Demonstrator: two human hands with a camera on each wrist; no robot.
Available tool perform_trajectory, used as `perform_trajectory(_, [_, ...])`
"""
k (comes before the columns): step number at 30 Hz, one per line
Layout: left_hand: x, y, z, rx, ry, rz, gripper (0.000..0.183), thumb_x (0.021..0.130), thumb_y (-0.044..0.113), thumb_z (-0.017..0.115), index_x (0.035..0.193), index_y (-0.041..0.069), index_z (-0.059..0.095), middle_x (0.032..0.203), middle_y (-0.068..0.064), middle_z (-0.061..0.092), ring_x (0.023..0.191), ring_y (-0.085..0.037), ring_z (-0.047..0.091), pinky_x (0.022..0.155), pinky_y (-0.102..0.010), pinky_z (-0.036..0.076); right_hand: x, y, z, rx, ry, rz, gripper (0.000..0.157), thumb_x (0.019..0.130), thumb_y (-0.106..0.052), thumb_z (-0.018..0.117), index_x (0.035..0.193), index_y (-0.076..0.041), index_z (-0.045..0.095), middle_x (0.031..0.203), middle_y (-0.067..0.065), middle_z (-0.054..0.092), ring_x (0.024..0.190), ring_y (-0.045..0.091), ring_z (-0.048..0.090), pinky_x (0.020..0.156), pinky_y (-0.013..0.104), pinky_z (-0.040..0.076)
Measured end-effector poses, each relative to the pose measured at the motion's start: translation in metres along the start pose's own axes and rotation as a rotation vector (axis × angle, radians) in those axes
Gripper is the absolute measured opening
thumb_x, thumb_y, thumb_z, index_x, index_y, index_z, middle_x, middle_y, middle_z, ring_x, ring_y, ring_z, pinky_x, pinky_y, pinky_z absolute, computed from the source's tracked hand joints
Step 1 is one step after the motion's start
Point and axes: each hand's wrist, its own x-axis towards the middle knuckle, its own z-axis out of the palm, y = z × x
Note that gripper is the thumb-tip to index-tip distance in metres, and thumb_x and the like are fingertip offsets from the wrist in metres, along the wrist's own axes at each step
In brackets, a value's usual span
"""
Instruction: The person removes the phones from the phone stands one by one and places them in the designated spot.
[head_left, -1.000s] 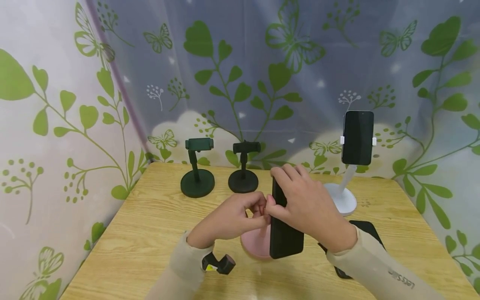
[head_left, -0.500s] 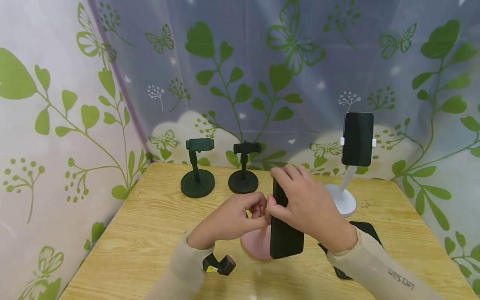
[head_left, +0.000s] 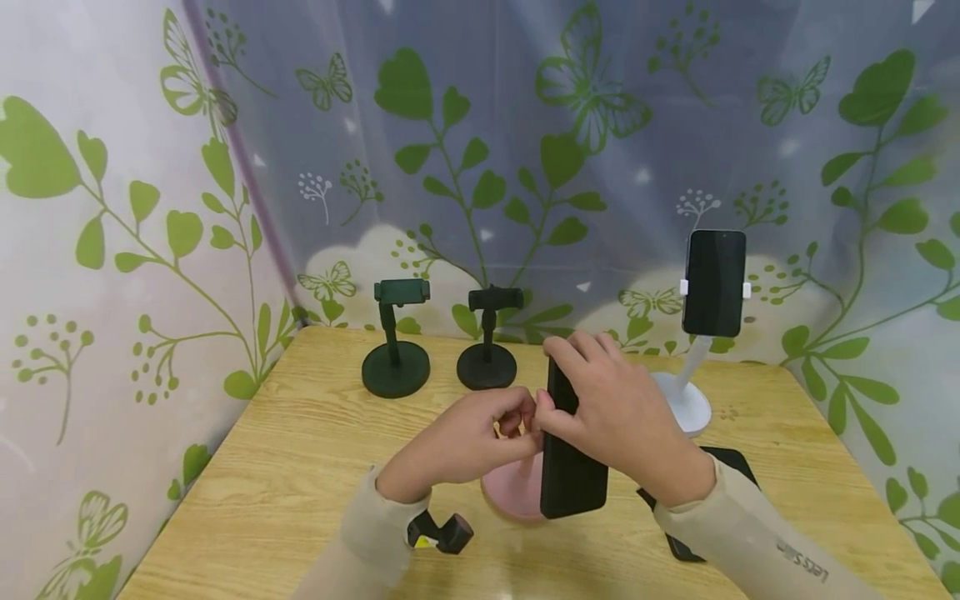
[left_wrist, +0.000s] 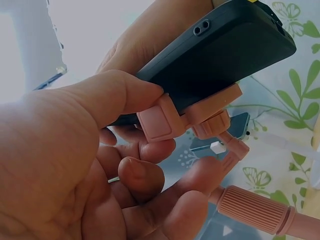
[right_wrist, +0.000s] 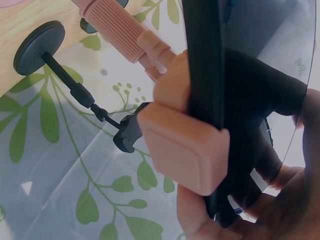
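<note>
A black phone (head_left: 573, 483) stands upright against the clamp of a pink phone stand, whose round base (head_left: 513, 492) rests on the table. My right hand (head_left: 618, 417) grips the phone from its upper edge, fingers over the top and thumb at the left side. My left hand (head_left: 465, 437) pinches the clamp's end, with the thumb at the pink clamp block (left_wrist: 162, 120) and curled fingers below it. Seen from the right wrist, another pink clamp block (right_wrist: 185, 150) overlaps the phone's edge. The phone hides most of the clamp in the head view.
A dark green phone stand (head_left: 396, 367) and a black one (head_left: 487, 362) are at the back. At the back right, a white stand (head_left: 686, 408) holds a phone (head_left: 715, 283). Another dark phone-like slab (head_left: 731, 458) lies partly under my right forearm.
The head view has shifted slightly, so the scene sits a little lower. Both hands keep the same hold on the phone and the pink stand's clamp.
</note>
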Motion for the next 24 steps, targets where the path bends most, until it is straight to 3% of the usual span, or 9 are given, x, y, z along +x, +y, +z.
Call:
perform_trajectory(8, [0.0000, -0.0004, 0.0003, 0.026, 0.007, 0.005, 0.010, 0.100, 0.029, 0.067, 0.093, 0.030, 0.059, 0.076, -0.001, 0.049, 0.066, -0.011, 0.045, 0.061, -0.025, 0.036, -0.0011, 0.0004, 0.0003, 0.008, 0.014, 0.002, 0.046, 0.088, -0.029, 0.065, 0.129, -0.009, 0.062, 0.102, 0.006, 0.058, 0.088, 0.024, 0.052, 0.054, 0.030, 0.043])
perform_trajectory(24, [-0.0007, -0.0011, 0.0014, 0.067, 0.015, -0.016, 0.010, 0.100, 0.031, 0.068, 0.093, 0.033, 0.062, 0.065, 0.006, 0.044, 0.057, -0.010, 0.041, 0.056, -0.025, 0.034, -0.0019, -0.0016, 0.0007, -0.001, 0.028, -0.008, 0.045, 0.090, -0.030, 0.063, 0.129, -0.008, 0.062, 0.104, 0.006, 0.059, 0.089, 0.025, 0.053, 0.053, 0.030, 0.043])
